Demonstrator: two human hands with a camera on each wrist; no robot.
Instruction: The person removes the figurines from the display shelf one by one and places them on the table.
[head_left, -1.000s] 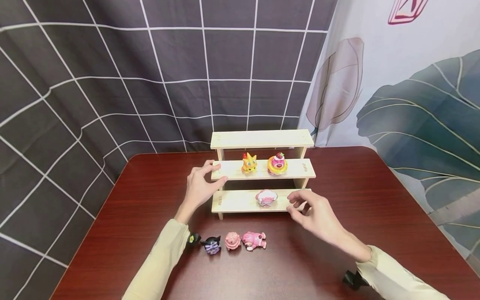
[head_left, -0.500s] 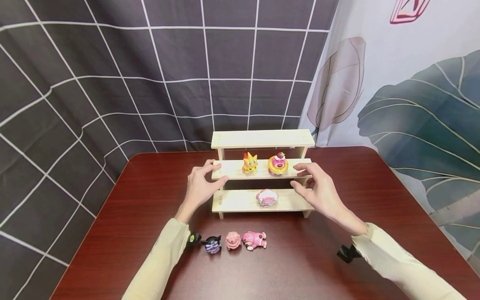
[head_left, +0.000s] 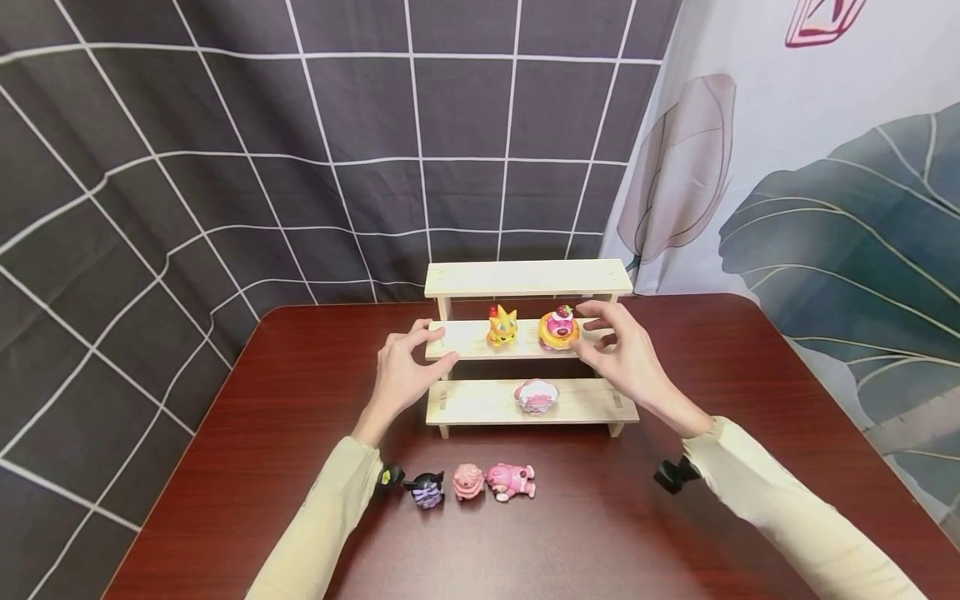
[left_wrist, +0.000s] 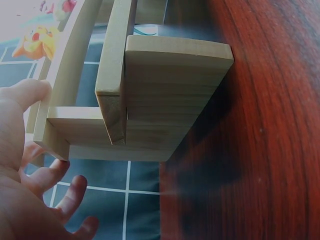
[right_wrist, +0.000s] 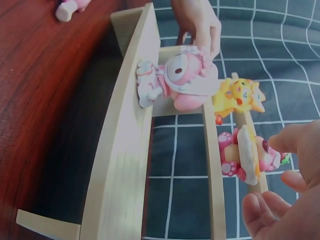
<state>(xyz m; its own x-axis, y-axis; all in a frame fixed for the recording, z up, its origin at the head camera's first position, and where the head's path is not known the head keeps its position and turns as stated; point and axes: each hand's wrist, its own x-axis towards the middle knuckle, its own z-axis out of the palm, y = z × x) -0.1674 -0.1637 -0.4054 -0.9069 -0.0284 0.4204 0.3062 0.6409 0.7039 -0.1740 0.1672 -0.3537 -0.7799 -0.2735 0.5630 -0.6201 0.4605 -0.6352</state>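
Observation:
A stepped, three-tier wooden display shelf (head_left: pixel 487 404) stands on the table. My left hand (head_left: pixel 401 371) holds the left end of its middle tier between thumb and fingers. On that tier are a yellow spiky-eared figurine (head_left: pixel 502 327) and, to its right, a pink bear figurine (head_left: pixel 559 328) in a yellow ring with a berry on top. My right hand (head_left: pixel 622 350) is at the bear's right side, thumb and fingers spread around it; whether they touch it I cannot tell. A pink-and-white figurine (right_wrist: pixel 185 80) sits on the lowest tier.
In front of the shelf lie a black-and-purple figurine (head_left: pixel 427 490), a round pink figurine (head_left: pixel 468 481) and a pink bear figurine (head_left: pixel 512 482) on its back. The reddish-brown table (head_left: pixel 585 533) ends at a dark checked curtain (head_left: pixel 360 192) behind the shelf.
My right hand has moved up from the lowest tier's right end to the middle tier, then left to the ringed bear figurine. My left hand has stayed on the shelf.

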